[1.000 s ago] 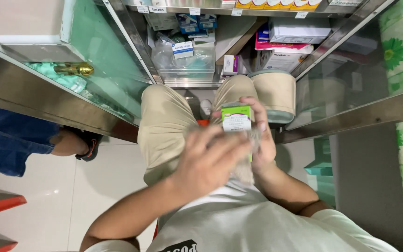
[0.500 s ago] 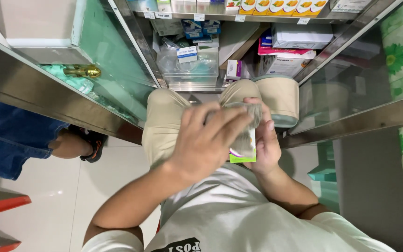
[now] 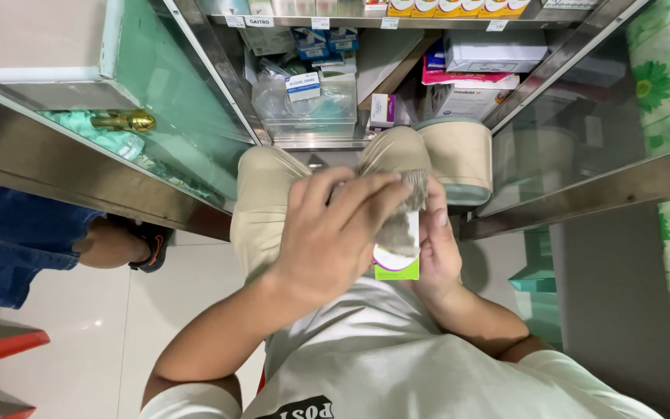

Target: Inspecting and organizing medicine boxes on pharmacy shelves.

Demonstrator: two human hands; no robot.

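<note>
A small white-and-green carton (image 3: 397, 260) is gripped by the right hand (image 3: 437, 248); a grey cloth (image 3: 405, 206) is pressed on it by the closed left hand (image 3: 335, 240). Firm support is advised during wiping.

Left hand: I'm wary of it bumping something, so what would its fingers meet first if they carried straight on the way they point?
The left hand points right across the small white box with a green edge; its fingers would probably meet the right hand first, though depth is unclear.

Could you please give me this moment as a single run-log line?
left hand: rubs grey cloth over small box | right hand: holds small box | setting: open glass cabinet
</note>
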